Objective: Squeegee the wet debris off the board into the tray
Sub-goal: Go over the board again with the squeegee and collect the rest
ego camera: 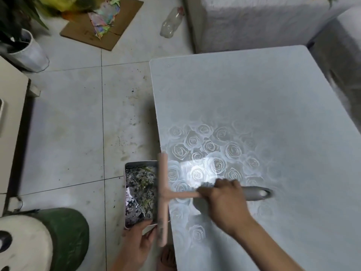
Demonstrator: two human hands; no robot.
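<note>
While the squeegee (163,196) lies with its pink blade along the 9 o'clock edge of the rose-patterned tabletop (254,94), the surrounding floor (68,124) carries several items. A clear plastic bottle (172,22) lies at 12 o'clock, and any label on it is too blurred to read. Flattened cardboard (82,30) with coloured paper on it sits at 11 o'clock. A white plant pot (29,53) stands at 10 o'clock and a green bin (68,231) at 8 o'clock. Dark crumbs (132,90) dot the tiles beside the tabletop.

The tray (127,167), at 7 o'clock, is held against the tabletop edge just below the blade. It contains dark wet debris (140,192).

The right hand (222,194) is closed round the squeegee handle, whose grey end projects towards 3 o'clock. The left hand (138,239) grips the tray's 6 o'clock end.
</note>
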